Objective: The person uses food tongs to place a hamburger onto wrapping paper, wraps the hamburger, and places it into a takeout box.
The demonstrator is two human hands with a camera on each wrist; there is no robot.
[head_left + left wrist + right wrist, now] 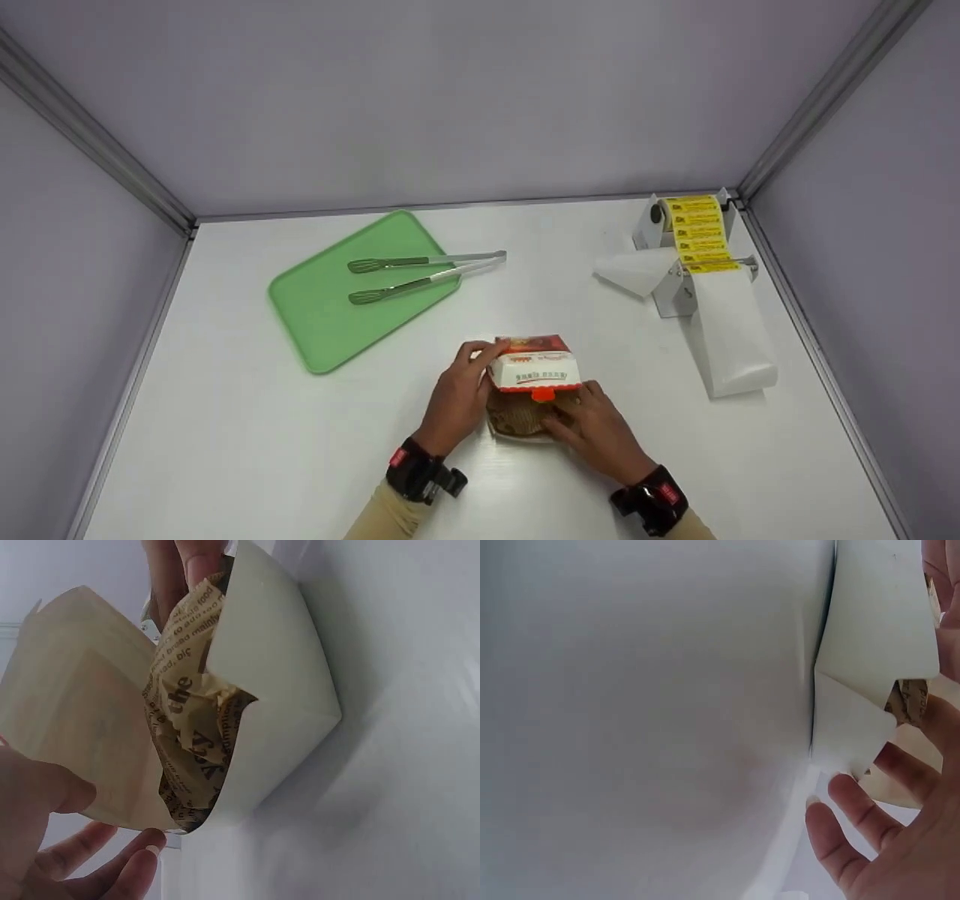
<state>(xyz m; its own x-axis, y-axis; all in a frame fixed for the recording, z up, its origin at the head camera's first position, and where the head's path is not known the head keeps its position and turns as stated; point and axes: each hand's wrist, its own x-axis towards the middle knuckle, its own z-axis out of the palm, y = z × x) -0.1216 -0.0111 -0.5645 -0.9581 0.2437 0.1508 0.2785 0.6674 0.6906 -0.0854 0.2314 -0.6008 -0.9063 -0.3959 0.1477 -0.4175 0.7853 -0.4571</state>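
Observation:
A burger box (536, 367) stands on the table with its printed lid tilted partly up. Brown lettered paper wraps the burger (191, 712) in its white base (262, 675). At the lid's left side is my left hand (457, 394); its thumb lies against the pale inner face of the lid (90, 705) and its other fingers are outside. My right hand (600, 431) reaches in from the right, thumb and forefinger at the paper of the wrapped burger. The remaining fingers (862, 810) spread beside the base's corner.
A green tray (322, 322) lies at the back left, with metal tongs (427, 281) resting across it and past its right edge. Back right stands a dispenser (679, 292) with a roll of yellow labels (701, 225); white backing paper (731, 337) hangs from it.

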